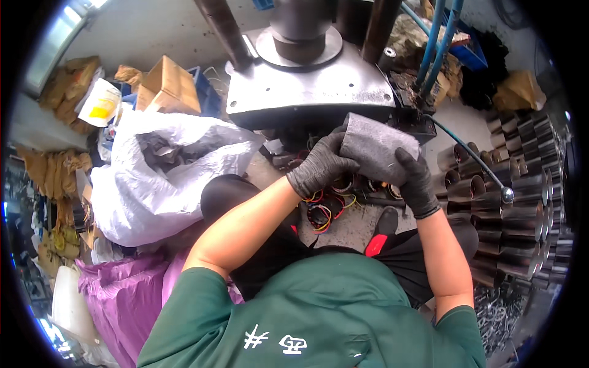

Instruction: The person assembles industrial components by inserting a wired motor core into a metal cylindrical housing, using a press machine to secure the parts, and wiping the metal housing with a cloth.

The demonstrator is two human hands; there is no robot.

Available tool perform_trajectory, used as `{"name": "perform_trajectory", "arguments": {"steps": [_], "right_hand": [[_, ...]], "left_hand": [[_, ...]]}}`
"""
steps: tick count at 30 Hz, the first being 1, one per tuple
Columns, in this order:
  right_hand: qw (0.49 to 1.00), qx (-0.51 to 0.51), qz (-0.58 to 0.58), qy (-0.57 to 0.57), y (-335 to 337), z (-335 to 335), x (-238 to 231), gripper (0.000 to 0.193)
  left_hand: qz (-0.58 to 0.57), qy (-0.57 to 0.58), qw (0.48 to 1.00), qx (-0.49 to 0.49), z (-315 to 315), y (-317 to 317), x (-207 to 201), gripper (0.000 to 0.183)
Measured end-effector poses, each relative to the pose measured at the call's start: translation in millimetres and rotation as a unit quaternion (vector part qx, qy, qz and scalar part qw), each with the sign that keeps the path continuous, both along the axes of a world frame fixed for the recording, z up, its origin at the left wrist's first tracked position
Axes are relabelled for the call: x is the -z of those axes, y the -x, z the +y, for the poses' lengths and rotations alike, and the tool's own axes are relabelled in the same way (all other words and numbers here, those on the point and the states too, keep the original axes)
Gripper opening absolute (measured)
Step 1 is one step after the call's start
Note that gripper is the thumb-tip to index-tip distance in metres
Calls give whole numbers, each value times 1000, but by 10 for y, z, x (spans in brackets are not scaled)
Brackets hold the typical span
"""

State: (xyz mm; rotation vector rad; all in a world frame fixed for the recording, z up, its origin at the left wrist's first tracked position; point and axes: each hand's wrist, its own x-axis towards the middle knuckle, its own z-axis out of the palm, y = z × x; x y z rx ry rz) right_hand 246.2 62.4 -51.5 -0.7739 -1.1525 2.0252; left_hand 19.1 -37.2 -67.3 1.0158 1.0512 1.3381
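Observation:
Between my two gloved hands is a grey cylinder [379,146] with a speckled, felt-like surface. It is held tilted, just in front of the near edge of a press's metal plate [307,89]. My left hand [325,162], in a dark glove, grips the cylinder's left end with its fingers closed on it. My right hand [417,184], gloved alike, clasps the right end, its thumb on the upper side. Behind them, the press's round ram [300,43] comes down onto a ring on the plate. The cylinder's underside is hidden.
Stacked shiny metal tubes [521,202] fill the right side, near a lever with a ball knob [507,195]. A white woven sack [153,196] stands at left, a purple sack [123,294] nearer. Coloured wires [322,214] lie below my hands. Blue hoses [438,49] run beside the press.

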Motion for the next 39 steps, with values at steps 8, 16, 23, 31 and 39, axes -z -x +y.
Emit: {"name": "perform_trajectory", "arguments": {"steps": [8, 16, 23, 31, 39], "right_hand": [[997, -22, -3, 74, -92, 150, 202, 75], [991, 33, 26, 127, -278, 508, 248, 64], [970, 91, 11, 223, -582, 622, 269, 56], [971, 114, -31, 208, -757, 493, 318, 41], [988, -59, -122, 73, -939, 408, 612, 67]], "left_hand": [[-361, 46, 929, 63, 459, 76, 199, 78], [-123, 110, 982, 89, 469, -2, -95, 49], [551, -259, 791, 60, 376, -96, 62, 38], [528, -175, 830, -34, 386, -62, 39, 17], [-65, -10, 961, -267, 967, 492, 1027, 10]]}}
